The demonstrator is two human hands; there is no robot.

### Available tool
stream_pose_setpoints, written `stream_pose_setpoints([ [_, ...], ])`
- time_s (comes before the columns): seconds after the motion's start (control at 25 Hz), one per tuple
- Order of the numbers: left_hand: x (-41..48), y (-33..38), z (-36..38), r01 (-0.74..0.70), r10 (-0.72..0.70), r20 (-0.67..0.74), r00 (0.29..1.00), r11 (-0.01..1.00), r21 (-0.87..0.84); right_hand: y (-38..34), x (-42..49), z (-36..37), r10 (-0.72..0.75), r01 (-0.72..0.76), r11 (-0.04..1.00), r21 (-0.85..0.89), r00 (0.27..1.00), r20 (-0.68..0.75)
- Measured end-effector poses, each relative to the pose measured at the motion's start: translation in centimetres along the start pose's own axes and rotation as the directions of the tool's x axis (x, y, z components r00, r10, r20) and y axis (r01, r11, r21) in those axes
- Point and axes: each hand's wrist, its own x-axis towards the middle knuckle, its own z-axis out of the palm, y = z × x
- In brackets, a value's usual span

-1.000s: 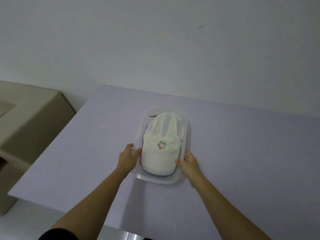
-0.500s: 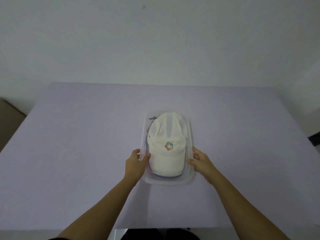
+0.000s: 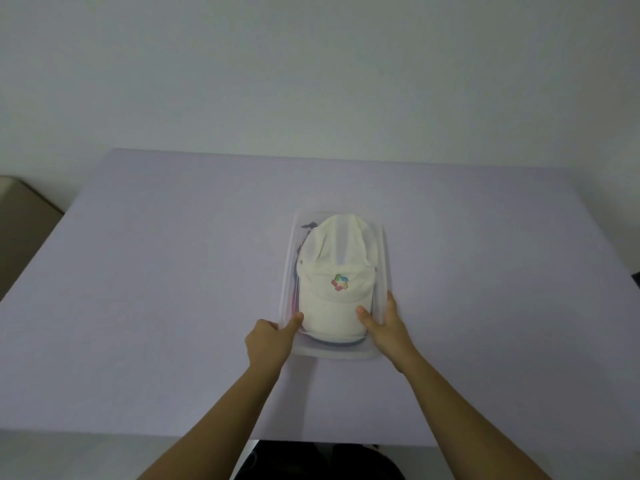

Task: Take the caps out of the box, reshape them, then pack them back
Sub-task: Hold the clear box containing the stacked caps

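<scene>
— White fabric: what is recorded of it?

— A white cap [image 3: 332, 308] with a multicoloured emblem [image 3: 340, 283] is noted lying uppermost in the clear plastic box [image 3: 288, 271]. Its brim is turned toward the person and lies between the two grips. Darker fabric [image 3: 309, 225] is seen beneath it, only in part.

— How is the left grip [image 3: 268, 341] set?

— Its thumb is laid over the box's left wall against the brim edge. Its fingers are curled outside that wall, so the wall is pinched.

— And the right grip [image 3: 388, 329]?

— The mirror case is observed: the thumb is pressed on the brim and the fingers are laid along the outside of the right wall.

— Where is the box placed?

— It is seen resting on the lilac table [image 3: 156, 271], its near end enclosed by both grips.
</scene>
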Motion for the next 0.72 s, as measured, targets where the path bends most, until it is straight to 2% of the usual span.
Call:
stream_pose_setpoints([
  [0.16,-0.3,0.7,-0.4,0.012,-0.013,0.019,1.0,0.999,0.048,-0.1,-0.1,0.0,0.007,-0.007,1.0,-0.002,1.0,0.013],
  [0.4,-0.9,0.6,-0.6,-0.007,0.007,0.002,1.0,1.0,0.027,-0.3,-0.2,-0.1,0.0,-0.001,1.0,0.025,1.0,0.026],
  [0.48,-0.7,0.9,-1.0,0.003,-0.004,0.035,0.999,0.999,0.039,-0.5,-0.3,-0.4,0.001,-0.002,1.0,0.028,0.999,0.044],
  [0.6,-0.9,1.3,-1.3,0.065,-0.061,0.098,0.993,0.997,-0.039,-0.5,-0.6,-0.6,-0.007,0.007,1.0,0.015,0.999,0.049],
  [0.72,-1.7,1.1,-1.2,0.045,-0.032,0.078,0.996,0.982,-0.184,-0.6,-0.8,-0.7,0.006,-0.008,0.999,0.046,0.999,0.042],
])
